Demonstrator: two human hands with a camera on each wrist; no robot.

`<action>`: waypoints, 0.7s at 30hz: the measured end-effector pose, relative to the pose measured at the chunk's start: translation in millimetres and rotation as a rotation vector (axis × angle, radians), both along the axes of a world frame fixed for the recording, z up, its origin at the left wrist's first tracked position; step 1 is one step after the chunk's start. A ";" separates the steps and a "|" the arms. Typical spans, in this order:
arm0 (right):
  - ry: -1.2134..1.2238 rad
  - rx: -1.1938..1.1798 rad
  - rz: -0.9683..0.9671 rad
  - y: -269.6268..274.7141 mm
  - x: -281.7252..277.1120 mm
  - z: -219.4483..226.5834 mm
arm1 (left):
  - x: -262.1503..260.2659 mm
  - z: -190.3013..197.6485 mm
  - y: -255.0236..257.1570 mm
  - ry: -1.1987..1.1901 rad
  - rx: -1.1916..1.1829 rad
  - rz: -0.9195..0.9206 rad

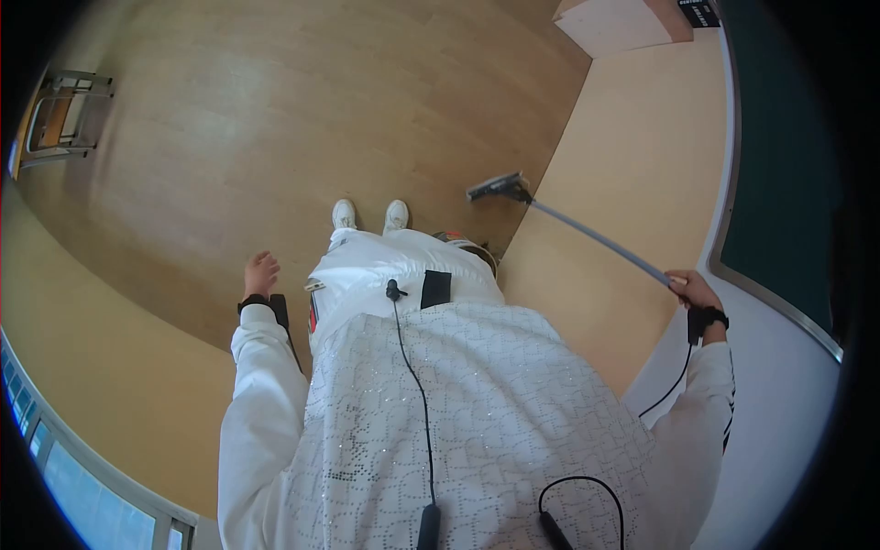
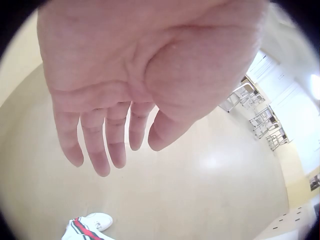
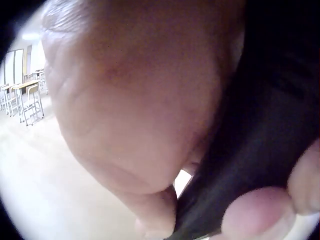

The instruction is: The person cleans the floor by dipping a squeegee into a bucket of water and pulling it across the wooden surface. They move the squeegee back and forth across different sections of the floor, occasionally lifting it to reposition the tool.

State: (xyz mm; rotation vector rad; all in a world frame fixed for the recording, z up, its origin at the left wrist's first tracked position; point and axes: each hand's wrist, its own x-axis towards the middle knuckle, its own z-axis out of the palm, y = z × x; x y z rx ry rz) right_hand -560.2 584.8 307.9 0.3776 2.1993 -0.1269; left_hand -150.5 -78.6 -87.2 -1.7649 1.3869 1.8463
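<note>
My right hand [image 1: 698,290] grips the upper end of a long-handled floor tool [image 1: 600,240] with a grey pole and a wide black head [image 1: 500,186]. The head is off to the right of the feet, in front of the base of the wall. Up close in the right wrist view, fingers curl around a thick dark grip [image 3: 260,135]. My left hand [image 1: 261,272] holds nothing beside the left hip. Its palm [image 2: 145,65] faces the left wrist camera, fingers loosely extended over the floor.
White shoes [image 1: 396,215] stand on the wood floor [image 1: 302,110]. A round container [image 1: 483,255] is partly hidden by the right leg. The right wall [image 1: 632,137] carries a chalkboard [image 1: 779,183]. One chair [image 1: 60,115] is far left; desks [image 3: 25,87] stand farther away.
</note>
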 end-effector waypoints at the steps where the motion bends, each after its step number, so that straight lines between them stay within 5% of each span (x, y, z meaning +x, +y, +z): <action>1: 0.009 -0.049 -0.010 -2.4 -11.2 -7.1 | -7.7 5.0 -0.9 0.035 -0.036 -0.001; 7: 0.117 -0.208 0.008 -45.3 -34.8 -62.1 | -18.6 65.4 -0.4 0.117 -0.155 0.001; 14: 0.283 -0.529 -0.300 -88.2 -112.6 -215.7 | 81.5 69.4 11.6 0.051 -0.125 0.065; 18: 0.381 -0.663 -0.327 -130.6 -165.7 -312.0 | 111.3 116.1 35.0 -0.169 -0.159 0.095; 21: 0.385 -0.695 -0.402 -147.0 -164.9 -342.7 | 126.9 129.0 48.5 -0.268 -0.185 0.114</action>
